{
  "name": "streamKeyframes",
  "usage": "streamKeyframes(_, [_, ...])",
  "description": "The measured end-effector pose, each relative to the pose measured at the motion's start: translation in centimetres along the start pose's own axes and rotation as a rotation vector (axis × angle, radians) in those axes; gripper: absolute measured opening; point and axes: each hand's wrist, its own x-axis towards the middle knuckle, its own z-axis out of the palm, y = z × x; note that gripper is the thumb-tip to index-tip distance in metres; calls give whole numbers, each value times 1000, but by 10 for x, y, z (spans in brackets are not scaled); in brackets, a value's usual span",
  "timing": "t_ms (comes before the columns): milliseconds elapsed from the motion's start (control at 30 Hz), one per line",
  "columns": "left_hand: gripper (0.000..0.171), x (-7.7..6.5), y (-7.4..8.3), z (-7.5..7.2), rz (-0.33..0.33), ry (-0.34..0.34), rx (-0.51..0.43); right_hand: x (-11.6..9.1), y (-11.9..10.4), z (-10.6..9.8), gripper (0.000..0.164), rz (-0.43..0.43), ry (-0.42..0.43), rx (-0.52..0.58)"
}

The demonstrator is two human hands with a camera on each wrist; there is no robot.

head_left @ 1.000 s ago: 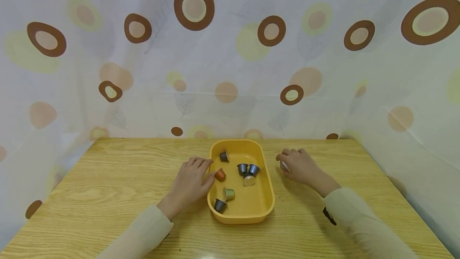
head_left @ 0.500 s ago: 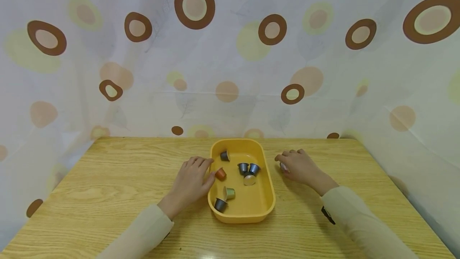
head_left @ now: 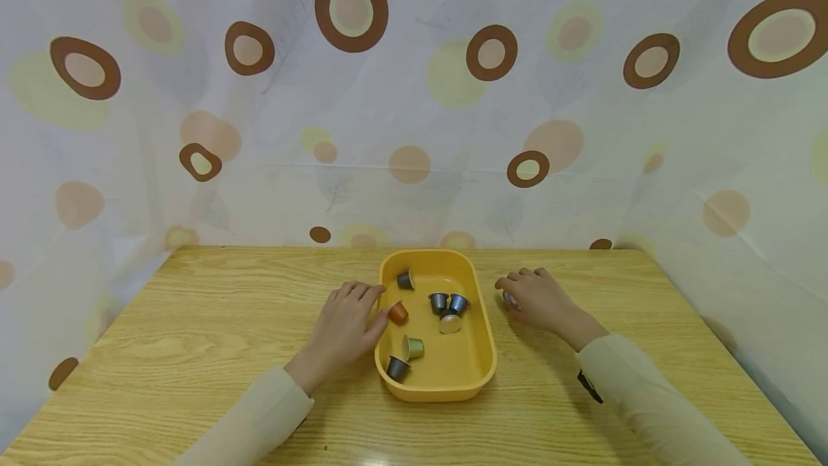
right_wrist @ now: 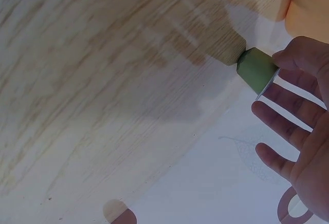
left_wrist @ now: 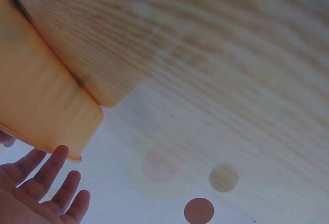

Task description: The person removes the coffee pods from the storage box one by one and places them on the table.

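1. In the head view, the yellow tray (head_left: 446, 365) stands on the counter (head_left: 213, 322), close to the far edge. At the tray's left edge is the left hand (head_left: 346, 318), its thumb near the orange capsule (head_left: 399, 313). A dark capsule (head_left: 404, 280) lies toward the far left corner; a pale green capsule (head_left: 415, 348) and a black capsule (head_left: 397, 370) lie toward the near left corner. Along the right edge, a grey capsule (head_left: 438, 301), a blue capsule (head_left: 458, 304) and a pale-lidded capsule (head_left: 450, 324) are grouped. Outside this edge, the right hand (head_left: 540, 300) holds the green capsule (head_left: 509, 299).
2. In the left wrist view, the left hand is relaxed, fingers spread at the tray's rim.
3. In the right wrist view, the right hand pinches the green capsule; whether it touches the counter, I cannot tell.
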Motion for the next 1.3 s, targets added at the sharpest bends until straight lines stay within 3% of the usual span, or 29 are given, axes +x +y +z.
streamKeyframes(200, [34, 1, 1, -1, -16, -40, -7, -1, 0, -3, 37, 6, -14, 10])
streamKeyframes(533, [34, -1, 1, 0, -15, -44, -2, -1, 0, -3, 35, 8, -4, 19])
streamKeyframes(867, [33, 0, 1, 1, -12, -27, 1, 1, 1, -9, 29, 28, 38, 33])
streamKeyframes(1300, [32, 1, 1, 0, -13, -16, -6, 7, -4, -22, 35, -9, 132, 22])
